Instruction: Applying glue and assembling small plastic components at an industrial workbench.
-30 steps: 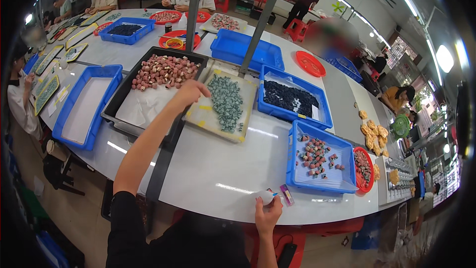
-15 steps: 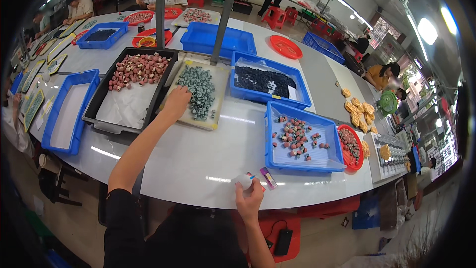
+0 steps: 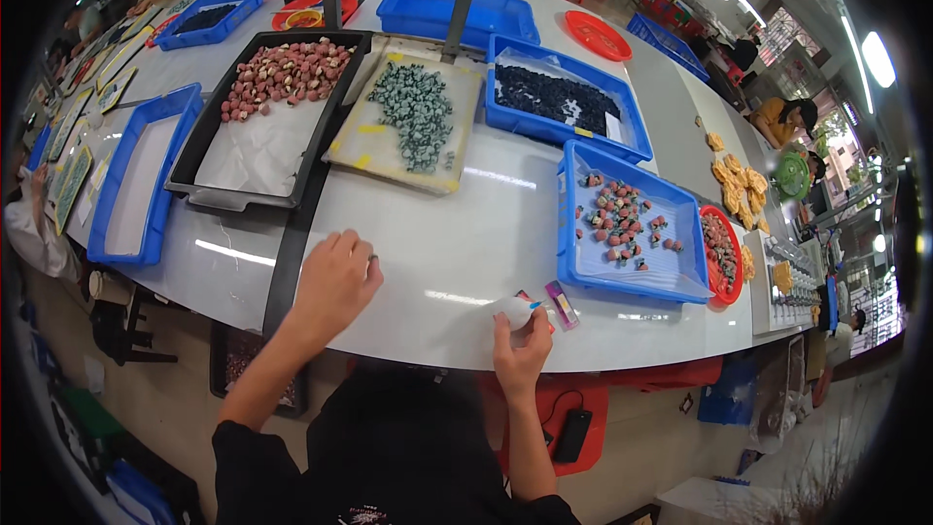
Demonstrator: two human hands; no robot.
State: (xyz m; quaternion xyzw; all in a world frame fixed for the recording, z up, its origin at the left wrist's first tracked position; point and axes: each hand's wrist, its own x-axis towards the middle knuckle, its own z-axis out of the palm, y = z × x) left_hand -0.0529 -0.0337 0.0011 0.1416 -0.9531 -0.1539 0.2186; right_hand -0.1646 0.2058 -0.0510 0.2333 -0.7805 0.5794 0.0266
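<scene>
My left hand (image 3: 340,282) hovers over the white table near its front edge. Its thumb and finger pinch a small dark piece (image 3: 373,258), mostly hidden by the fingers. Closed around a small white squeeze bottle with a blue tip (image 3: 515,311) is my right hand (image 3: 521,350), at the table's front edge. Beyond my left hand lies a pale board (image 3: 350,141) bearing a heap of small grey-green pieces (image 3: 413,112). To the right, a blue tray (image 3: 632,277) holds red pieces with green tops (image 3: 617,219).
A black tray (image 3: 243,199) of plain red pieces stands left of the board. Behind the right-hand tray sits a blue tray of dark pieces (image 3: 554,92). A purple packet (image 3: 562,304) lies beside my right hand. Metal posts (image 3: 466,0) rise behind the board. Other people sit farther off.
My left hand has drawn back from the heap of grey-green pieces toward me, bringing a small piece along. My right hand still holds the bottle. The whole view has shifted slightly.
</scene>
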